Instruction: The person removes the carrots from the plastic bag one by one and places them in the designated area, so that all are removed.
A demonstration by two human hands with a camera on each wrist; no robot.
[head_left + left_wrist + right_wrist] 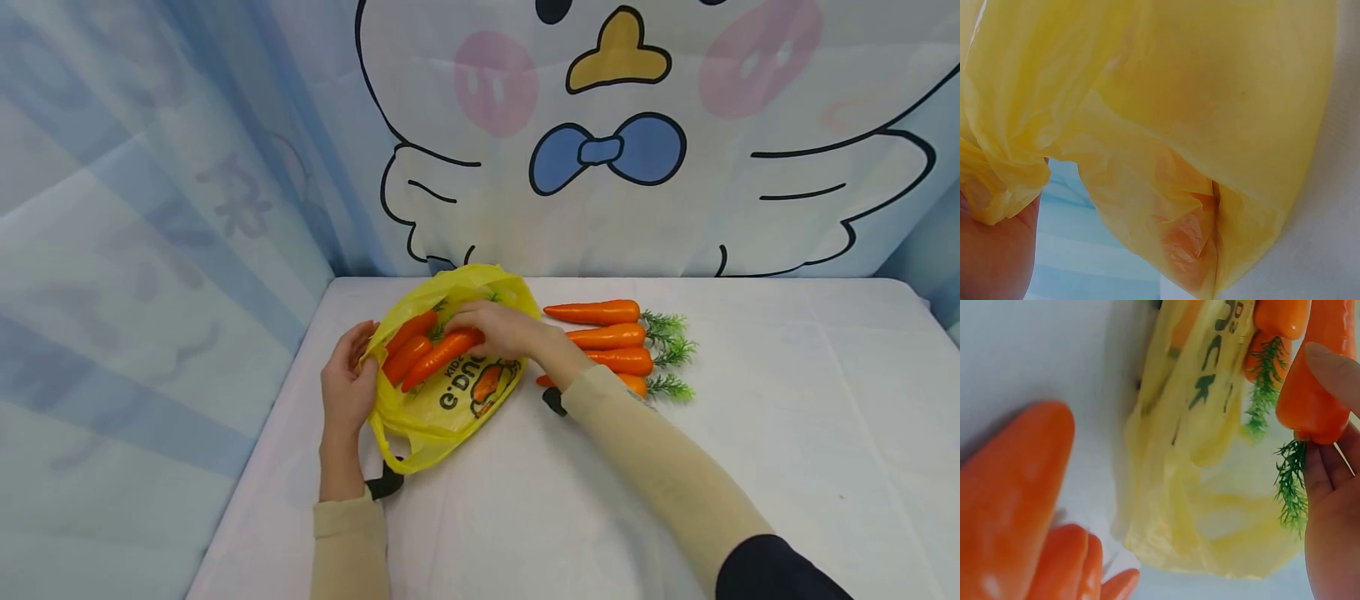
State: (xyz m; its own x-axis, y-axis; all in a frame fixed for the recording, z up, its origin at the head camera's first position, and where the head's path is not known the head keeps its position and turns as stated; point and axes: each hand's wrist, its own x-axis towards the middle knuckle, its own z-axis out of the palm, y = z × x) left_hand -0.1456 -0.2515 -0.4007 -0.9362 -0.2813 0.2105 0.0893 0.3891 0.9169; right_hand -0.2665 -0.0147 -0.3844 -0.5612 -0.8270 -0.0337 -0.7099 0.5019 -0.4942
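Note:
A yellow plastic bag point(420, 425) with dark printing lies on the table, its mouth spread. My left hand point(351, 379) grips the bag's left rim; in the left wrist view a thumb-side part of that hand shows beside the gathered yellow film point(1007, 181). My right hand point(502, 329) holds a carrot point(442, 360) by its thick, leafy end at the bag's opening. In the right wrist view, thumb and fingers pinch that carrot point(1316, 400), green leaves hanging below. Two more carrots point(406, 360) lie inside the bag, beside the held one.
Several carrots point(600, 312) with green tops lie in a row right of the bag, partly under the right forearm. A white-covered table point(787, 433) extends around them. A cartoon-printed curtain point(637, 225) hangs behind, and a blue-white curtain point(150, 333) stands at the left.

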